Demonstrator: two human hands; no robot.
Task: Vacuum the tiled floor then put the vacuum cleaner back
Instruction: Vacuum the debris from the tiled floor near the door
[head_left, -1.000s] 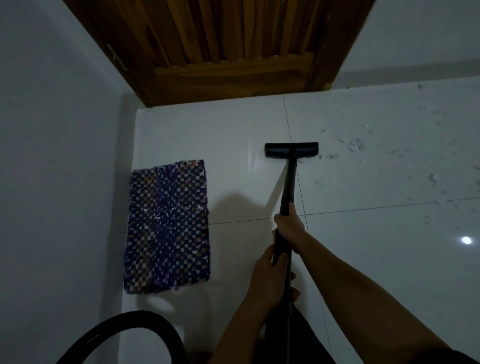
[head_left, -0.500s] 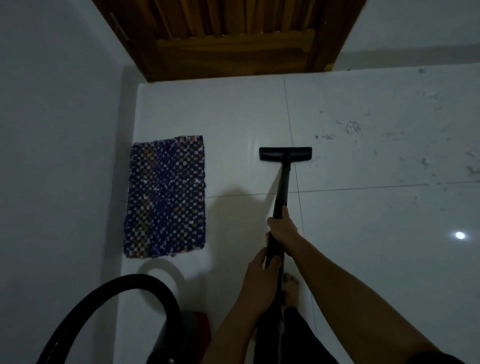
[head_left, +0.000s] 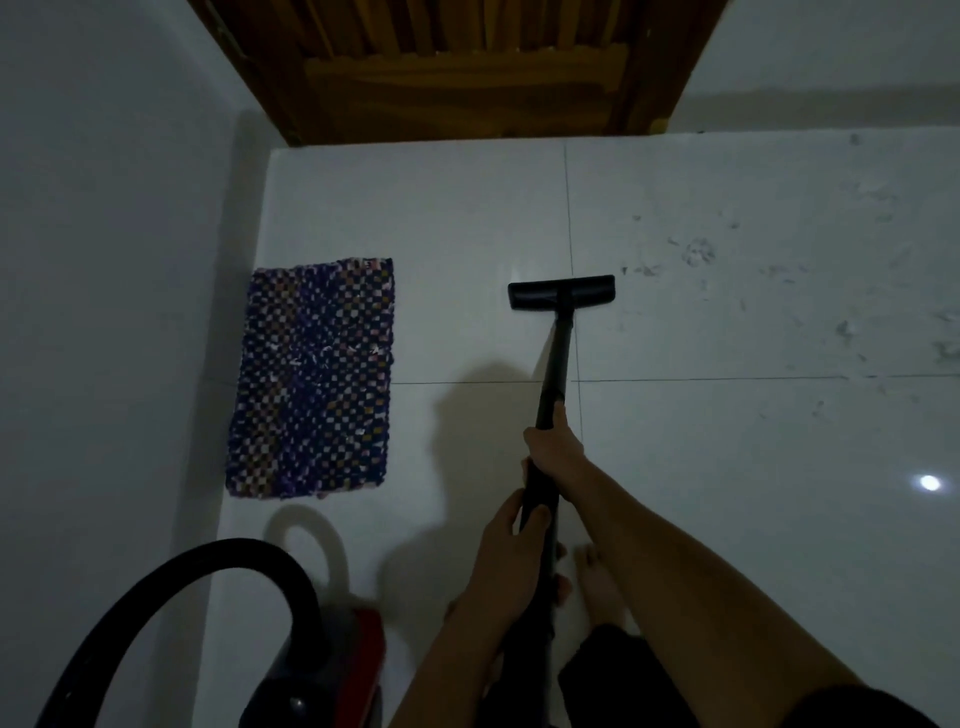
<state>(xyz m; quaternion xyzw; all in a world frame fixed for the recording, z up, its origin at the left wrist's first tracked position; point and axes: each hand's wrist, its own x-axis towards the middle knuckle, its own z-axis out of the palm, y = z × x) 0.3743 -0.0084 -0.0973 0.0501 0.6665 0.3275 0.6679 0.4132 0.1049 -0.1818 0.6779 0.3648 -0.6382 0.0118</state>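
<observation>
A black vacuum wand (head_left: 555, 364) runs from my hands out to a flat black floor nozzle (head_left: 561, 292) resting on the white tiled floor (head_left: 727, 467). My right hand (head_left: 551, 448) grips the wand higher up the tube. Just below it, my left hand (head_left: 511, 545) is wrapped around the wand nearer my body. The red and dark vacuum cleaner body (head_left: 332, 670) sits at the lower left, with its black hose (head_left: 218, 561) arching over it. Dust and debris specks (head_left: 698, 253) lie on the tiles to the right of the nozzle.
A blue checked woven mat (head_left: 314, 379) lies on the floor by the left wall (head_left: 104, 312). A wooden door (head_left: 457, 67) closes the far end. My bare feet (head_left: 597, 582) stand under the wand. A light reflection (head_left: 930, 482) shines at the right.
The nozzle has been drawn back from the door along the tile seam, and my view has shifted back, bringing the vacuum body and my feet into sight.
</observation>
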